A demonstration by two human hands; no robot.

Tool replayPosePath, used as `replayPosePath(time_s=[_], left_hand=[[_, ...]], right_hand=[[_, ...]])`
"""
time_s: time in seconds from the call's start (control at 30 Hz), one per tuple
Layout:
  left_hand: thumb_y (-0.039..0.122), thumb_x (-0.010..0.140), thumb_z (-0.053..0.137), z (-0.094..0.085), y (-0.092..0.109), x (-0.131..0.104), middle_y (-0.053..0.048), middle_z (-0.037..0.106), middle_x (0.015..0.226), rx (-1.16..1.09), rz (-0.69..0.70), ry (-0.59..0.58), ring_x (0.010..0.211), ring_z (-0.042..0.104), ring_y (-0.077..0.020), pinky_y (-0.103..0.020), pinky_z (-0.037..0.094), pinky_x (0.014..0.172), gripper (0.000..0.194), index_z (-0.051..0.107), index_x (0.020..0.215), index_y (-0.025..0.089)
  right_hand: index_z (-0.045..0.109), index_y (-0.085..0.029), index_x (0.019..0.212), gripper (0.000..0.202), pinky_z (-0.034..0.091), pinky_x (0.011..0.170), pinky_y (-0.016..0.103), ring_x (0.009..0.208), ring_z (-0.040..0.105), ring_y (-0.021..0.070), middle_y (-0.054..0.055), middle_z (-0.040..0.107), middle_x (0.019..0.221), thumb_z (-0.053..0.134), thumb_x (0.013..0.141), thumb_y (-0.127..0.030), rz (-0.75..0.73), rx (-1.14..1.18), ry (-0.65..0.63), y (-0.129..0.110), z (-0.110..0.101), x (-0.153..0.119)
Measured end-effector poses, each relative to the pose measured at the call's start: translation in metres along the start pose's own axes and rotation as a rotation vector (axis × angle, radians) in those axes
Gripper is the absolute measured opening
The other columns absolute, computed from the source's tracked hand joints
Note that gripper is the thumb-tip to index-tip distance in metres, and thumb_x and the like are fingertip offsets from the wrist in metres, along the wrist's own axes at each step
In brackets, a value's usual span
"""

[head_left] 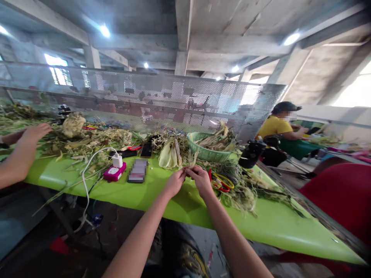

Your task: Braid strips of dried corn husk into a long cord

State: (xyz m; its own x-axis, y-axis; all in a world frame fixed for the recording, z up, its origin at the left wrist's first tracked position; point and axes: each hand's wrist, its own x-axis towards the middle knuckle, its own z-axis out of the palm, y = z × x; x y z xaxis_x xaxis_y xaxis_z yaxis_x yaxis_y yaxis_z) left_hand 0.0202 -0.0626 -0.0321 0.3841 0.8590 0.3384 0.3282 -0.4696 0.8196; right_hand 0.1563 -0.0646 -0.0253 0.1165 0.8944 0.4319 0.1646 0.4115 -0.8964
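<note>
My left hand (175, 183) and my right hand (199, 180) meet above the green tabletop (162, 195), fingertips pinched together around a thin piece of pale dried husk (192, 159). Strands of it stick up between them. Just behind lies a bundle of pale husks (169, 154). A green basket (210, 153) with dried husks stands behind my right hand. Right of that hand are yellow- and red-handled scissors (223, 182) among loose fibres (242, 197).
A phone (138, 171) and a pink power socket (115, 172) with a white charger lie left. Husk piles line the back before a perforated screen (162, 100). A black container (251, 153) stands right. Another person's hand (36, 133) reaches in left; a person in yellow (275, 125) sits right.
</note>
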Motion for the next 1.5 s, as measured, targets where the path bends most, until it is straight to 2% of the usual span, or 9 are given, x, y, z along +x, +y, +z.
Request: replayPosePath(time_s=[0.07,0.17,0.33,0.6,0.77,0.87,1.0,1.17,1.5], left_hand=[[0.035,0.093,0.029,0.0,-0.001,0.0,-0.005,0.065,0.083,0.012,-0.005,0.012,0.071,0.057,-0.0146,-0.025,0.042,0.064,0.036,0.06,0.093,0.016],[0.03,0.092,0.032,0.001,-0.004,0.0,-0.004,0.065,0.084,0.04,-0.022,0.014,0.076,0.058,-0.0164,-0.027,0.042,0.069,0.032,0.06,0.085,0.018],[0.03,0.09,0.037,0.003,-0.006,-0.001,-0.005,0.065,0.08,0.074,-0.055,-0.001,0.074,0.058,-0.0185,-0.029,0.042,0.07,0.028,0.061,0.081,0.018],[0.041,0.091,0.034,0.005,-0.003,0.0,-0.004,0.065,0.079,-0.014,-0.026,0.022,0.064,0.058,-0.0159,-0.026,0.042,0.061,0.034,0.057,0.103,0.02],[0.039,0.091,0.034,0.007,-0.005,0.003,-0.003,0.061,0.076,-0.096,-0.023,0.055,0.058,0.054,-0.0128,-0.025,0.04,0.055,0.031,0.056,0.095,0.018],[0.041,0.091,0.033,0.008,-0.007,0.004,0.001,0.054,0.064,-0.154,-0.023,0.046,0.052,0.049,-0.0115,-0.023,0.037,0.05,0.032,0.054,0.087,0.018],[0.04,0.09,0.036,0.009,-0.009,0.005,0.002,0.051,0.06,-0.21,-0.024,0.035,0.049,0.046,-0.0105,-0.023,0.035,0.048,0.03,0.052,0.077,0.018],[0.043,0.089,0.036,0.008,-0.01,0.004,0.001,0.054,0.061,-0.257,-0.031,0.029,0.049,0.047,-0.0107,-0.023,0.034,0.048,0.032,0.053,0.077,0.018],[0.044,0.089,0.036,0.008,-0.012,0.006,0.001,0.055,0.061,-0.336,-0.045,0.021,0.047,0.046,-0.0099,-0.022,0.036,0.046,0.033,0.051,0.076,0.018]], right_hand=[[0.07,-0.018,0.076,0.025,0.036,0.053,0.024,0.061,0.047,0.0136,0.002,0.061,0.074,0.069,0.069,-0.042,-0.002,0.036,0.02,-0.001,-0.001,0.0],[0.065,-0.018,0.073,0.024,0.037,0.054,0.024,0.057,0.046,0.0121,-0.001,0.057,0.065,0.066,0.072,-0.041,-0.002,0.094,0.082,-0.002,-0.005,0.0],[0.057,-0.019,0.067,0.025,0.038,0.055,0.024,0.054,0.046,0.0115,-0.003,0.052,0.057,0.067,0.072,-0.042,-0.004,0.145,0.169,-0.001,-0.009,0.001],[0.063,-0.018,0.064,0.026,0.039,0.052,0.025,0.051,0.048,0.0126,-0.002,0.057,0.055,0.072,0.065,-0.043,0.051,0.133,0.05,-0.003,-0.002,0.0],[0.065,-0.017,0.065,0.026,0.039,0.05,0.024,0.05,0.048,0.0115,-0.002,0.057,0.055,0.074,0.064,-0.042,0.07,0.133,-0.016,-0.004,0.002,-0.002],[0.065,-0.018,0.072,0.027,0.039,0.05,0.024,0.05,0.048,0.0109,-0.002,0.057,0.058,0.071,0.067,-0.044,0.063,0.142,0.0,-0.004,0.0,-0.001],[0.062,-0.018,0.069,0.029,0.04,0.05,0.024,0.05,0.048,0.0107,-0.003,0.056,0.057,0.071,0.067,-0.045,0.061,0.149,0.047,-0.003,-0.002,-0.001],[0.058,-0.018,0.063,0.032,0.04,0.05,0.024,0.049,0.049,0.0114,-0.004,0.054,0.052,0.072,0.066,-0.047,0.071,0.163,0.075,-0.002,-0.003,-0.001],[0.061,-0.018,0.068,0.026,0.041,0.052,0.025,0.049,0.051,0.0112,-0.003,0.056,0.054,0.073,0.067,-0.042,0.103,0.273,0.075,-0.001,-0.005,0.0]])
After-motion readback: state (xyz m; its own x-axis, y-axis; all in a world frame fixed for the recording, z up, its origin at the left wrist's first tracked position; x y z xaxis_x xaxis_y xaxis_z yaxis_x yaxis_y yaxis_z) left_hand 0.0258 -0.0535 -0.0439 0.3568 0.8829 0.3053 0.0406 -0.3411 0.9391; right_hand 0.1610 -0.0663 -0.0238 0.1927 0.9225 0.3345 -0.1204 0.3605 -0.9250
